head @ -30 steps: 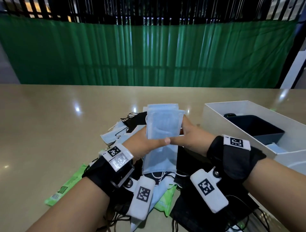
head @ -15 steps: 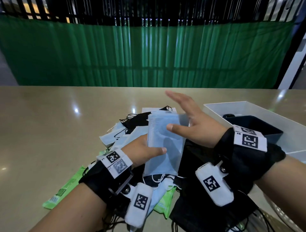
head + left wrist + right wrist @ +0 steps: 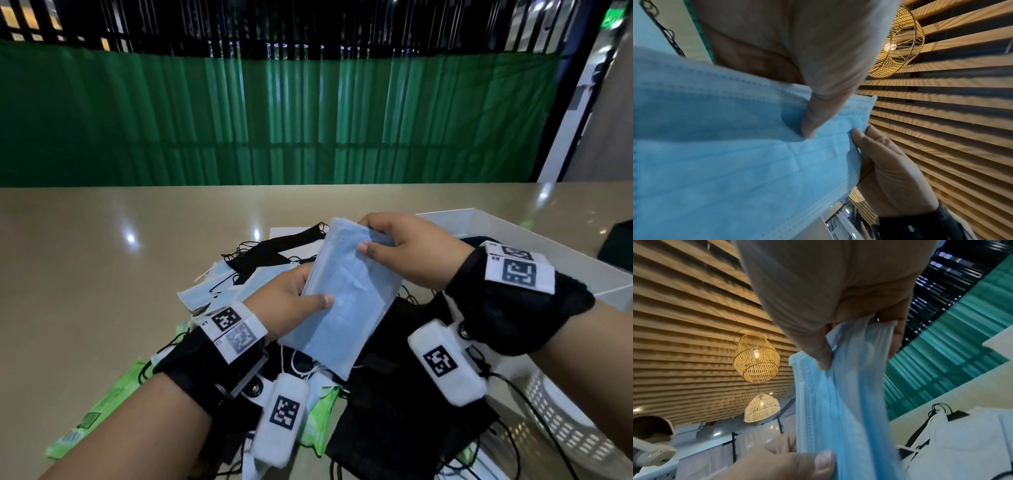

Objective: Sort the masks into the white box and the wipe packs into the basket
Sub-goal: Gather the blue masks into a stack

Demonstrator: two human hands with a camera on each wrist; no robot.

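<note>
Both hands hold a stack of light blue masks (image 3: 346, 294) above the pile in the middle of the table. My left hand (image 3: 291, 301) grips its lower left edge, thumb on top. My right hand (image 3: 407, 250) pinches the upper right end between thumb and fingers; the wrist views show the blue masks (image 3: 735, 154) (image 3: 838, 402) in both grips. Under them lie black masks (image 3: 394, 411), more blue masks (image 3: 205, 291) and green wipe packs (image 3: 99, 407). The white box (image 3: 534, 246) stands at the right, the white basket (image 3: 561, 421) at the lower right.
A dark tray (image 3: 616, 243) sits inside the white box. The beige table (image 3: 85, 274) stretches to the left and back. A green curtain (image 3: 274, 120) hangs behind the table's far edge.
My right hand, lifted off with fingers spread half a second ago, has come back down and pinches the stack's upper end. The stack now tilts to the left.
</note>
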